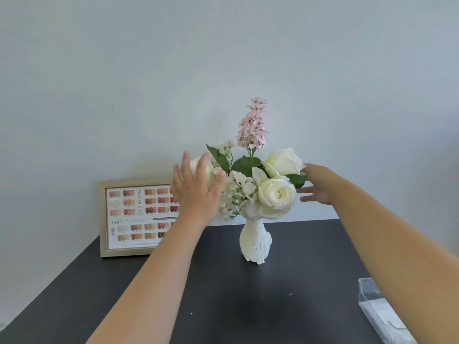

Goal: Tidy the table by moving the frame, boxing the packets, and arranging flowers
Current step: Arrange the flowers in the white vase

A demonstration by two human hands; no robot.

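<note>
Spanning the lower frame, a dark table (285, 306) is meeting a pale wall (223, 58) behind. 2 bare forearms are reaching over it toward the flowers (253, 180), which are standing in a white vase (254, 242) near the table's far middle. The bunch is showing 3 white roses, small white blossoms, green leaves and 1 tall pink spike (252, 125) at the top.

A frame (124, 217) with rows of nail-colour swatches is leaning upright against the wall at the table's far left, partly covered by the left arm.

A clear box (380, 309) is lying at the right edge, cut off by the picture border; something white is showing inside, too unclear to name.

Left hand (196, 192): fingers spread wide, palm cupping the leftmost rose (198, 165), not clamping it.

Right hand (320, 184): fingers extended and loosely apart, touching the leaf (296, 180) under the right rose; cannot tell whether anything is pinched.
</note>
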